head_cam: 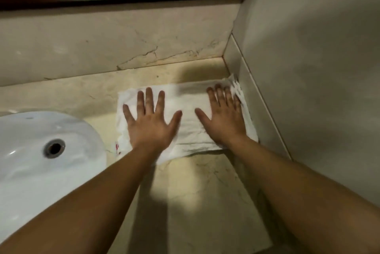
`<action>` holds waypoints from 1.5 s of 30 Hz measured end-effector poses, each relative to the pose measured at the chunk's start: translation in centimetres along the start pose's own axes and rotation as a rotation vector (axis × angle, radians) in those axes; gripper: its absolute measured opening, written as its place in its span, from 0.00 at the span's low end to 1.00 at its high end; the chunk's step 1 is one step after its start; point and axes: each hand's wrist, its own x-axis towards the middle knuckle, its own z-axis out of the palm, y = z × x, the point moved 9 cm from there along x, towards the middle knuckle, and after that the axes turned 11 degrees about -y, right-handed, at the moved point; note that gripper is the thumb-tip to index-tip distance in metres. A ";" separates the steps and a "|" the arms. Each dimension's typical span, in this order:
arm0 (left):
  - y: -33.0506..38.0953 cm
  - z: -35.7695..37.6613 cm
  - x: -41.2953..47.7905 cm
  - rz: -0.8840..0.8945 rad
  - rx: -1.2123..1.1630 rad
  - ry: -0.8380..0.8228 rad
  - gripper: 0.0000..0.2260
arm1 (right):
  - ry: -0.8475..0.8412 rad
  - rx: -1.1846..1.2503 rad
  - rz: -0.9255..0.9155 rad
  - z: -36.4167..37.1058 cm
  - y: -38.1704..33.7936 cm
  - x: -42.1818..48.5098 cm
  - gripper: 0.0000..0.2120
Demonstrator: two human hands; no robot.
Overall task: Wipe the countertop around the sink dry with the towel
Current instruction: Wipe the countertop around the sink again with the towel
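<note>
A beige, veined marble countertop (pixel 197 181) is seen to the right of the white sink (pixel 24 150). A white, creased towel (pixel 191 122) is spread flat on it just right of the sink, with a small red mark (pixel 117 147) on its sink-side edge. The left hand (pixel 151 128) is laid flat on the half nearer the sink, fingers straight and splayed. The right hand (pixel 223 122) is pressed flat on the farther half, fingers straight; nothing is gripped.

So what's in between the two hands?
Just the white towel. A strip of it lies flat between the left hand and the right hand, which both press on it, seen in the head view.
</note>
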 end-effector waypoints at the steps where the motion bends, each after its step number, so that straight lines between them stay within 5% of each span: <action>1: 0.1 0.5 -1.1 0.000 -0.006 -0.001 0.38 | 0.003 -0.003 0.010 0.5 0.2 -1.3 0.40; 13: 0.7 1.7 -3.7 0.027 0.008 -0.006 0.38 | -0.012 -0.037 0.061 2.1 1.2 -4.1 0.42; 34: 0.9 -2.1 9.8 -0.064 0.065 0.020 0.37 | -0.106 0.040 0.004 -2.4 -0.6 10.5 0.39; 45: 0.8 -2.4 9.5 -0.010 -0.002 -0.120 0.38 | 0.061 -0.042 -0.034 -3.0 -1.3 10.3 0.41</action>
